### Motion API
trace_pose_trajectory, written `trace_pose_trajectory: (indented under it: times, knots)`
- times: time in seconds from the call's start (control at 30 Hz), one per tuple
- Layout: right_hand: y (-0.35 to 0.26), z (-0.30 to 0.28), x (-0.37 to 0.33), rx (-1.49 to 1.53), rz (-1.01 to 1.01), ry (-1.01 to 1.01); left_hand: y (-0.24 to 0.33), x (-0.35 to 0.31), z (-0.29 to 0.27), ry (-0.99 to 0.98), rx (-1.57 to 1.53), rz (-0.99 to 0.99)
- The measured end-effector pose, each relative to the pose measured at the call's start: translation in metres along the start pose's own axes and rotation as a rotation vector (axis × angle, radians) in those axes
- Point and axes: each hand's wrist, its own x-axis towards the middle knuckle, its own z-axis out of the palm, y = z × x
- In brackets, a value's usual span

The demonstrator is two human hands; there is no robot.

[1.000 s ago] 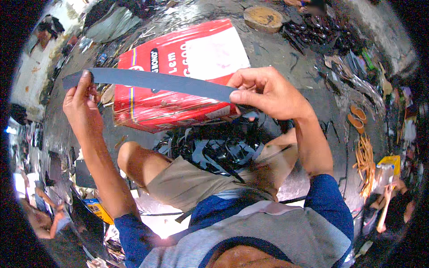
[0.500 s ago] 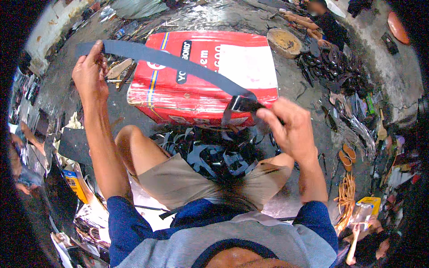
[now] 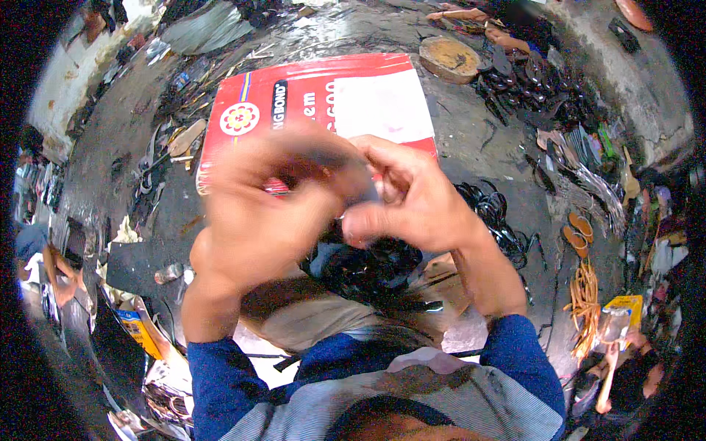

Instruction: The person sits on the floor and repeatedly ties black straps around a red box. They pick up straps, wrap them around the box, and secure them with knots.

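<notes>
My left hand [image 3: 283, 195] and my right hand [image 3: 419, 195] are close together above my lap, overlapping the near side of a red box [image 3: 257, 77]. Motion smears the left hand, so its fingers cannot be made out. The right hand's fingers are curled, with the thumb low on the near side. A dark greyish blur lies between the two hands; what it is cannot be told. Under them, between my knees, a heap of shiny black strips [image 3: 368, 268] lies partly hidden.
A round wooden block [image 3: 450, 60] stands beyond the box, near a pile of black straps [image 3: 533, 84] and another person's arms [image 3: 507, 38]. To the right are brown sandals [image 3: 578, 234] and a bundle of tan strips [image 3: 585, 298]. Scraps litter the floor at left.
My left hand has come down and right, and my right hand has moved left to meet it. The long dark strip earlier stretched between them no longer shows.
</notes>
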Motion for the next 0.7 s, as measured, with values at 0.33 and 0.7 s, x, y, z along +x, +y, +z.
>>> trace_pose_trajectory:
  times: [0.33,0.7]
  knots:
    - [-0.022,-0.092,0.024,-0.439,0.233,0.081,-0.128,0.032,-0.258,0.799,0.070,-0.337]
    - [0.003,-0.114,0.049,-1.228,0.047,0.294,-0.141,0.084,-0.115,0.489,1.189,0.329]
